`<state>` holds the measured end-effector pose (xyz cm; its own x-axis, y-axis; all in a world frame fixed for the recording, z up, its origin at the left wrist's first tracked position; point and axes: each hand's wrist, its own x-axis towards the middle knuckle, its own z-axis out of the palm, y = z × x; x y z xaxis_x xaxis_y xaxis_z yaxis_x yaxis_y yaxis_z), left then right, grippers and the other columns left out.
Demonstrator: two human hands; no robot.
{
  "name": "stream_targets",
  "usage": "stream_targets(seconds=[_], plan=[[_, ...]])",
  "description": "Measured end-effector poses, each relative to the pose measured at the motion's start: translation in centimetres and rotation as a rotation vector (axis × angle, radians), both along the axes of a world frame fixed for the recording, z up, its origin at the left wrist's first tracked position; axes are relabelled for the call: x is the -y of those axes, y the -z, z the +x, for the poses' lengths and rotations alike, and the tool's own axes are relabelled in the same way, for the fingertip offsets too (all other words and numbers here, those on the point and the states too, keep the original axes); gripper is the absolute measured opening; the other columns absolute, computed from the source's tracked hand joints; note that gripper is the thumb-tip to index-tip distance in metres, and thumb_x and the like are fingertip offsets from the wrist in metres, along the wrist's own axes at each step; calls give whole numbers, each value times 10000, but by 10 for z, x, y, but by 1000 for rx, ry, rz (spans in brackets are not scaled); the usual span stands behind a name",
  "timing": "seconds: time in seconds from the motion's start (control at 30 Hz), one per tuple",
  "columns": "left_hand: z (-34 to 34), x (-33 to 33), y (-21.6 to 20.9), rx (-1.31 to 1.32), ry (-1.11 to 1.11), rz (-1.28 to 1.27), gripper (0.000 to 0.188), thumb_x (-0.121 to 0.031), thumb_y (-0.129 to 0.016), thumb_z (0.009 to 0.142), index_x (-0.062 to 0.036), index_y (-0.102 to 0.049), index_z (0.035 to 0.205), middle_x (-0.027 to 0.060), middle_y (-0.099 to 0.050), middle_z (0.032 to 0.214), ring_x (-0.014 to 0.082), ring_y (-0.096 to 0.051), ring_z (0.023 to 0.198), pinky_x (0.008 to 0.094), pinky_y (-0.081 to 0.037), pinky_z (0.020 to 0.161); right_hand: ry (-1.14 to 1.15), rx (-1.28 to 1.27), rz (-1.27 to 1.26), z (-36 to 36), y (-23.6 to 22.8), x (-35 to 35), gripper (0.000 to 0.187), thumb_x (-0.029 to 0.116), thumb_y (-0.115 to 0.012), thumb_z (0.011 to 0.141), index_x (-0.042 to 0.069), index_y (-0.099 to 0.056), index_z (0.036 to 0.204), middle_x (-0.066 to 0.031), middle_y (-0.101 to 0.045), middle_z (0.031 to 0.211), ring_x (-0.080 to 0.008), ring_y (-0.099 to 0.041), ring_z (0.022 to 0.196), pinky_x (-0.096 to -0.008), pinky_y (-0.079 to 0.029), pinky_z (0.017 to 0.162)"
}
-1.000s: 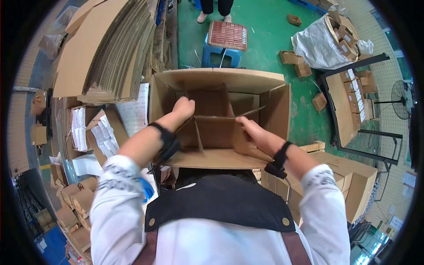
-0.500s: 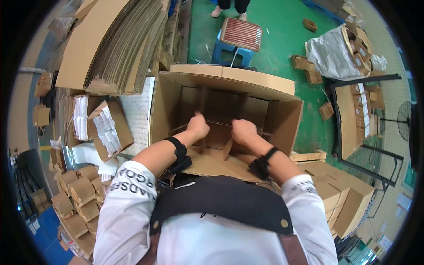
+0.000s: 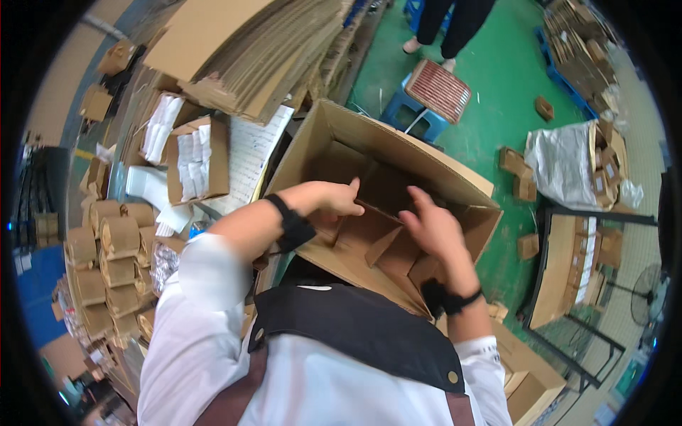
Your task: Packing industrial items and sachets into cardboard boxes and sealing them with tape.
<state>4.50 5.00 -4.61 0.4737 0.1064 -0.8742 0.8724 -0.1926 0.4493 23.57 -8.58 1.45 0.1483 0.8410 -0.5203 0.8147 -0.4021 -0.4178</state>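
Observation:
In front of me an open cardboard box point(image 3: 302, 152) stands with its mouth facing up. Inside it, a cardboard divider point(image 3: 384, 245) splits the space into several compartments. My left hand point(image 3: 332, 198) hovers over the box's left part, index finger and thumb apart, nothing held. Over the right part is my right hand point(image 3: 433, 221), its fingers spread and holding nothing. Both are close above the divider; whether a fingertip touches it I cannot tell. My forearms hide part of the near side.
Flat cardboard sheets point(image 3: 213, 42) are stacked at the far left. Small cartons with white packets point(image 3: 193, 163) and a written sheet point(image 3: 245, 167) lie left of the box; brown rolls point(image 3: 117, 234) are piled nearer. A stool point(image 3: 439, 91) stands beyond, by another person's legs point(image 3: 455, 28).
Both hands have let go of the divider and their fingers have opened. The view has turned, so the box now appears tilted and further right.

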Motion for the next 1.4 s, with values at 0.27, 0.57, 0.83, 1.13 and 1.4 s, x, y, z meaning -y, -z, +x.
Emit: stream_targets(seconds=[0.27,0.57,0.83,1.13,1.4], plan=[[-153,108,-51,366,252,1116,345,-217,-681,736,-183,-604,1071,26,-609,1024,196,-529,1162,620,-223,1069,640,-736,417,78,25,121,843,147,-740,803,-89,-224,1426,-211,-335,1434,-247,-343,1302,-341,-284,1079],[-158,122,-8,569,-84,1505,282,-158,-614,743,-178,-609,1024,7,-597,1052,202,-522,1118,530,-314,1057,193,-65,676,132,96,62,518,9,-480,915,-55,-307,1399,-204,-440,1348,-280,-455,1217,-365,-359,1040],[-412,201,-90,369,-1310,1603,328,-78,-720,717,-34,-615,1024,154,-596,1055,326,-565,1023,398,-466,844,257,-117,535,-37,-123,57,539,300,-568,948,-83,-444,1307,-230,-573,1220,-322,-598,1068,-422,-486,902],[-775,271,-212,-873,-1289,1637,478,-412,-720,759,-46,-642,1055,164,-641,1046,318,-623,971,407,-510,787,-1115,-771,439,-503,-249,-21,436,172,-589,897,-12,-474,1275,-184,-589,1129,-274,-572,1016,-377,-466,871],[-777,201,-198,-1001,-1394,1352,268,-214,-598,818,-101,-700,1039,95,-661,1098,260,-593,1059,425,-429,848,-1423,-32,609,-932,-145,-55,482,331,-705,763,-12,-607,1087,-235,-618,1099,-381,-586,1036,-437,-482,857]])
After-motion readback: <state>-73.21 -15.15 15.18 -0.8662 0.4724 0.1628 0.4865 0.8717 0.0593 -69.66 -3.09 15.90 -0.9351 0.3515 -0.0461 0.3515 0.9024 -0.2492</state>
